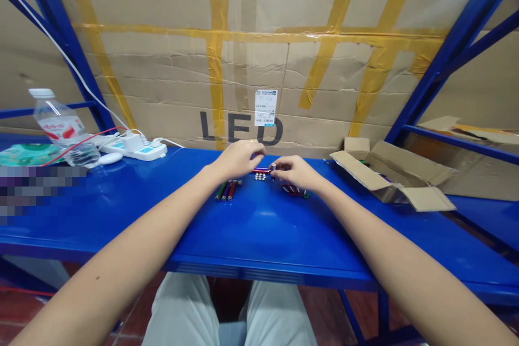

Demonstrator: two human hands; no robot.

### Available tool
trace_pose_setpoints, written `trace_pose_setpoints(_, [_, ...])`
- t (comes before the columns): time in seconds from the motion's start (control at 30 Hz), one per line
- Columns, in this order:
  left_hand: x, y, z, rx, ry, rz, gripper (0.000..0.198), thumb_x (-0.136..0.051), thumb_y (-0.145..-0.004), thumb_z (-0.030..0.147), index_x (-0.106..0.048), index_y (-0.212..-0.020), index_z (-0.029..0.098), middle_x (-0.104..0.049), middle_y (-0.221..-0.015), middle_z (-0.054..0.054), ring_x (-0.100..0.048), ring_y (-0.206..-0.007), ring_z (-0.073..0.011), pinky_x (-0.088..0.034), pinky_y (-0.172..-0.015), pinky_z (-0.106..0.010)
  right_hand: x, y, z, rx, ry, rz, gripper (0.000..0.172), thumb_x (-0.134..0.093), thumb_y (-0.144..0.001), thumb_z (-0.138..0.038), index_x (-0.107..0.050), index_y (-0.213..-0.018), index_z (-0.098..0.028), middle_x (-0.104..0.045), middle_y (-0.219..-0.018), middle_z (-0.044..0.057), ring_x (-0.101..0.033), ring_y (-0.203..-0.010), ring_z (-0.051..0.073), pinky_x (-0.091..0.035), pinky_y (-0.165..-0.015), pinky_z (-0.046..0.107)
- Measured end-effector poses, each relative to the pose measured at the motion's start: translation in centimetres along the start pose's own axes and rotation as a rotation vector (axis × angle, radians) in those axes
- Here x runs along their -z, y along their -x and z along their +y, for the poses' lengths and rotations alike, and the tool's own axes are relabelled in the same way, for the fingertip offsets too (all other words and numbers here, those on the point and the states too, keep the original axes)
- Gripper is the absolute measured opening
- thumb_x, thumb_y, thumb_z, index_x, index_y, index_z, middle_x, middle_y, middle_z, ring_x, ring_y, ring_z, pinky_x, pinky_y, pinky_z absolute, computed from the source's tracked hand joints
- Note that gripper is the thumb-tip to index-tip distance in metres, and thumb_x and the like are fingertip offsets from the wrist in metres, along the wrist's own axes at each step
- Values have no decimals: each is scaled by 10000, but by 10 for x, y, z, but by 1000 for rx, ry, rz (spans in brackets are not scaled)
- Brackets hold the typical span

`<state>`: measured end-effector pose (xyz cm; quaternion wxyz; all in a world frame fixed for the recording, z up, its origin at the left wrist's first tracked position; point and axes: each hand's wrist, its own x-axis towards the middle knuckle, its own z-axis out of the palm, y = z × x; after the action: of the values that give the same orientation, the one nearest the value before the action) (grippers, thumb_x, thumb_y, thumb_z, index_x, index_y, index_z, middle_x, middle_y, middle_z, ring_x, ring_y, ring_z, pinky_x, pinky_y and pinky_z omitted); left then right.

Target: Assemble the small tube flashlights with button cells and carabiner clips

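Note:
My left hand (242,159) hovers over the blue table with its fingers curved and a gap between thumb and forefinger; nothing shows in them. My right hand (298,172) pinches a small silver-and-dark cylinder (273,167), held upright. A shiny red-pink tube (260,170) lies between the hands. Just in front of it sit several small round silver button-like pieces (260,177) in a tight group. Slim metallic tubes (226,191) in green, purple and red lie side by side below my left hand. Coloured carabiner-like loops (295,191) lie under my right hand.
An opened cardboard box (389,173) stands on the right of the blue table (259,232). To the left are a water bottle (62,130), a white power strip (138,146) with cables and a green packet (28,154). A large taped cardboard sheet (162,81) closes the back.

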<state>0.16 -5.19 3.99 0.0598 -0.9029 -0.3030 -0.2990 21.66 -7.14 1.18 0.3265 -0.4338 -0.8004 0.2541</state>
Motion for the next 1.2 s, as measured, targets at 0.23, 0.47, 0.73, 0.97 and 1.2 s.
trace_pose_setpoints(0.23, [18, 6, -20, 184, -45, -548, 102, -606, -689, 224, -704, -714, 218, -697, -675, -12, -575, -565, -140, -359, -505, -243, -5, 0, 1, 34, 49, -48, 195, -626, -803, -325, -699, -886, -164, -697, -826, 27, -604, -719, 154, -464, -698, 288])
trace_pose_setpoints(0.47, [5, 7, -18, 133, -159, -490, 83, -624, -646, 166, -695, -624, 203, -681, -644, -35, -584, -610, -166, -390, -562, -261, -7, 0, 2, 62, 136, -60, 181, -601, -830, -342, -673, -823, -176, -685, -793, 23, -588, -710, 158, -434, -655, 272])
trace_pose_setpoints(0.73, [-11, 0, 7, 133, 312, -63, 161, -538, -849, 217, -694, -862, 180, -724, -798, -21, -634, -723, -141, -454, -665, -258, -6, 1, -3, 158, 386, 6, 136, -493, -880, -192, -619, -830, -178, -689, -850, 53, -583, -743, 177, -384, -673, 278])
trace_pose_setpoints(0.97, [-24, -1, 13, 234, 432, 14, 90, -586, -837, 219, -657, -833, 164, -702, -758, -21, -624, -715, -145, -473, -655, -268, -9, -1, 1, 190, 352, 44, 164, -439, -935, -179, -603, -926, -173, -690, -999, 107, -613, -892, 216, -428, -779, 315])
trace_pose_setpoints(1.2, [-21, -5, 25, 419, 799, 92, 111, -527, -901, 205, -568, -820, 141, -572, -583, 22, -524, -493, -87, -440, -505, -221, -22, 0, 2, 277, 191, 318, 216, -556, -835, -150, -498, -1041, -173, -628, -992, 100, -577, -876, 203, -452, -762, 323])
